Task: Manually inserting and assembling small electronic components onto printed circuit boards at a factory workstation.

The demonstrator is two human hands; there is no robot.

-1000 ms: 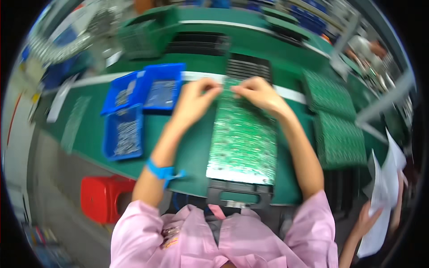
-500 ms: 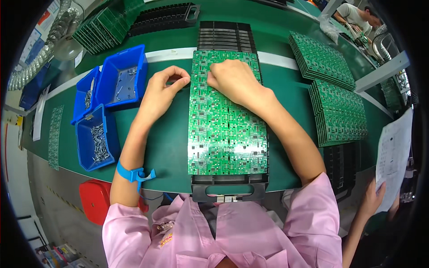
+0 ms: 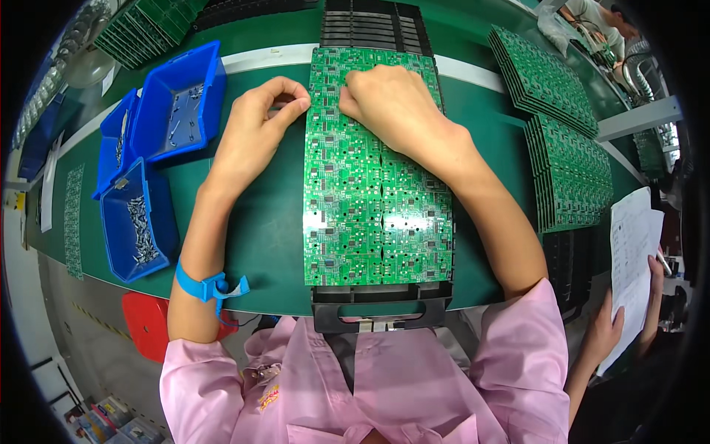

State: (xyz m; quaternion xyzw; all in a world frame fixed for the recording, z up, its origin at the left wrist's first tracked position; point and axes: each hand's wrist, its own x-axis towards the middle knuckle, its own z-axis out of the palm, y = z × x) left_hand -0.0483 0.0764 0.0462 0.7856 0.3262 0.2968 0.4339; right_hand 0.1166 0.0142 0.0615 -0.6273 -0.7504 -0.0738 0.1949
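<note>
A large green circuit board panel [image 3: 373,214] lies lengthwise in front of me on a black rack [image 3: 325,317], whose handle juts out at my side. My left hand [image 3: 255,124] is at the panel's upper left edge, thumb and forefinger pinched together. What they hold, if anything, is too small to make out. Over the panel's upper part rests my right hand [image 3: 396,103], its fingers curled under and mostly hidden by its back. Whatever sits in them cannot be seen. A blue strap [image 3: 201,285] circles my left wrist.
Blue bins [image 3: 166,235] with small metal parts stand on the left. Stacked green boards [image 3: 569,174] are on the right, and more boards [image 3: 140,37] stand at the far left. Beside me on the right, another person's hands hold paper sheets [image 3: 632,259]. A person works at the far right.
The whole view has shifted a little. Both hands keep almost the same places and poses at the panel. The other person's paper is lower, and that person's second hand shows more.
</note>
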